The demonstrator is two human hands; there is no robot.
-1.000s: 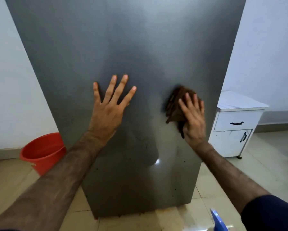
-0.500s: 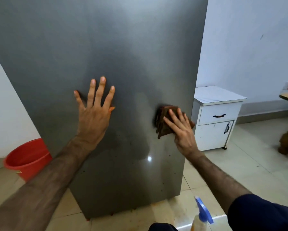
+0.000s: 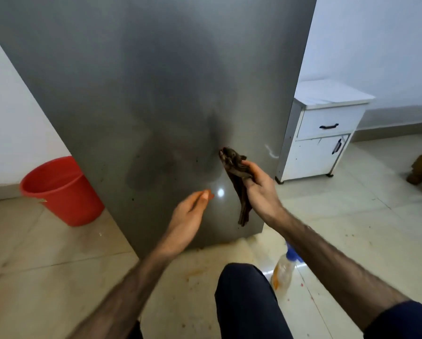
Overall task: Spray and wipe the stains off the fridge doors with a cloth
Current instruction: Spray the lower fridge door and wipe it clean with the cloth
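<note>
Now the brown cloth (image 3: pixel 235 177) hangs limp against the lower fridge door (image 3: pixel 156 94), pinched in the right hand (image 3: pixel 261 192). Just left of the cloth, the left hand (image 3: pixel 188 216) hovers off the door, fingers straight. Below the door, a spray bottle (image 3: pixel 284 271) stands on the floor.

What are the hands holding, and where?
The right hand grips the brown cloth around its middle, both ends hanging free. The left hand holds nothing.

Brown cloth (image 3: pixel 237 177) — limp, dangling before speckled grey fridge door (image 3: pixel 156 94).
</note>
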